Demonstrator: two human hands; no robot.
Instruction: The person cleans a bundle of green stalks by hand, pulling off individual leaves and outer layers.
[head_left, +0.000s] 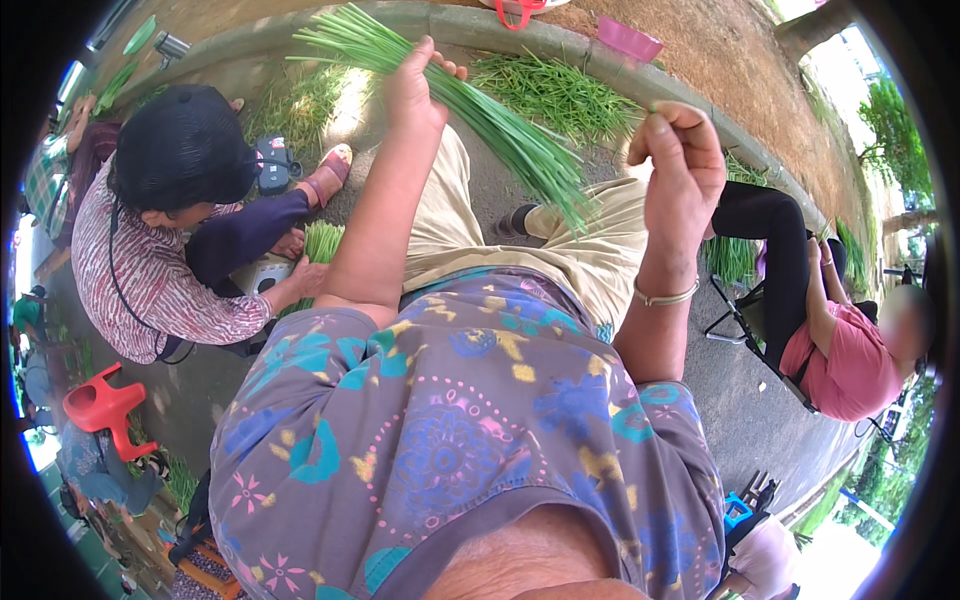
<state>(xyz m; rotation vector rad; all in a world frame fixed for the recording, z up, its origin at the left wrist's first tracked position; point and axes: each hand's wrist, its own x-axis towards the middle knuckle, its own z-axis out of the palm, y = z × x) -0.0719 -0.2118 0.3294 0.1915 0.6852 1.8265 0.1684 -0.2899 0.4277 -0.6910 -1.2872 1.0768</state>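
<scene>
My left hand (420, 94) grips a thick bundle of long, thin green stalks (491, 120) that look like chives. The pale cut ends fan out at upper left, and the darker ends hang down to the right over my trouser leg. My right hand (682, 169), with a bangle at the wrist, is raised apart from the bundle to its right. Its thumb and forefinger pinch a small green stalk piece (653, 108). Beyond both hands, a heap of loose green stalks (555, 97) lies on the ground along the concrete kerb (480, 26).
Close on my left, a person in a dark cap (184, 150) holds green stalks (322, 241). A person in pink (844, 360) sits at right. A pink basin (628, 39) rests beyond the kerb. A red plastic stool (105, 409) stands at left, and a black device (274, 165) lies on the ground.
</scene>
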